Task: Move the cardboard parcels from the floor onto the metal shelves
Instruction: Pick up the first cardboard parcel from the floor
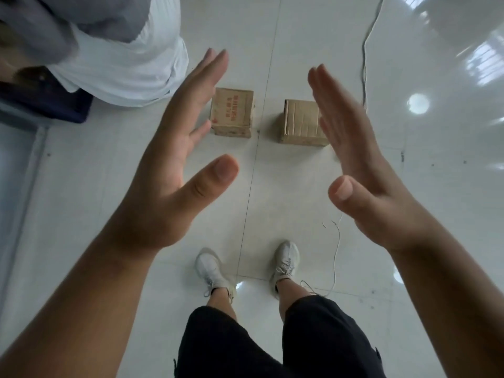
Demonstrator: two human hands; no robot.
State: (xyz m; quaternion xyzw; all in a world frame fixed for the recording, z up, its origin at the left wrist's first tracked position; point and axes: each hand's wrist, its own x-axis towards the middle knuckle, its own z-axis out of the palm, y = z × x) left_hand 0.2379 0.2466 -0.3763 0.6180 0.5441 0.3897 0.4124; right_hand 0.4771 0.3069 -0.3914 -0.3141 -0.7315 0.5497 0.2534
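Two small cardboard parcels stand side by side on the white tiled floor ahead of my feet. The left parcel carries red printing on its top. The right parcel is plain with taped flaps. My left hand is held flat and open, palm inward, high above the floor, overlapping the left parcel's left edge in the picture. My right hand is likewise open, palm inward, covering the right parcel's right side. Neither hand holds anything. No metal shelves are in view.
Another person in a white shirt crouches at the upper left. A thin white cable runs down the floor at right, and a cord trails near my right shoe. A dark object lies at left.
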